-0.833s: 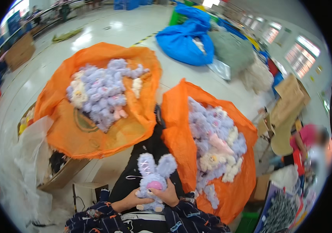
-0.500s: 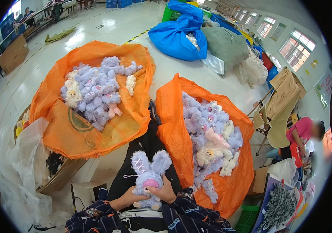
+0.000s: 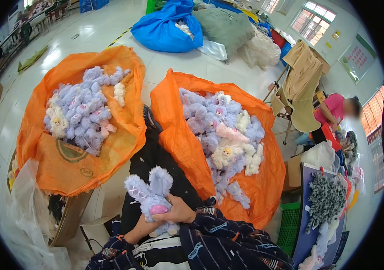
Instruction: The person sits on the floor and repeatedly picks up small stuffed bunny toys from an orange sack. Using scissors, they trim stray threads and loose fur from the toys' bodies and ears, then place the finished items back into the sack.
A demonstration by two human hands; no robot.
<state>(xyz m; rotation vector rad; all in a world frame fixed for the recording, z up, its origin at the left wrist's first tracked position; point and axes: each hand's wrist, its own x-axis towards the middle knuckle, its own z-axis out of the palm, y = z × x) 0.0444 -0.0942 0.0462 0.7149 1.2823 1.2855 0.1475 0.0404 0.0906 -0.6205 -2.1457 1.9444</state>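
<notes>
A lavender plush bunny [image 3: 150, 195] with tall ears, crossed pink lacing on one ear and a pink face patch is held upright over my lap. My right hand [image 3: 179, 210] wraps its side, with the thumb across the front below the pink patch. Low on the toy's other side, my left hand [image 3: 141, 228] grips it; its fingers are partly hidden behind the plush. Beside my right arm lies a heap of lavender, white and pink plush toys [image 3: 205, 119] in an orange sack [image 3: 264, 193]. A similar heap [image 3: 82, 105] fills another orange sack [image 3: 43, 166] on the left.
Clear plastic sheeting [image 3: 30, 216] and a cardboard box [image 3: 73, 213] are at lower left. At right stand a green crate [image 3: 289, 225], a draped chair [image 3: 302, 85] and a person in pink [image 3: 329, 110]. A blue sack [image 3: 165, 31] and a grey-green sack [image 3: 223, 27] sit farther back.
My view has swung to the right, so the sacks appear farther left. The bunny has turned slightly and tilts left in my hands, and my right hand now reaches further across it.
</notes>
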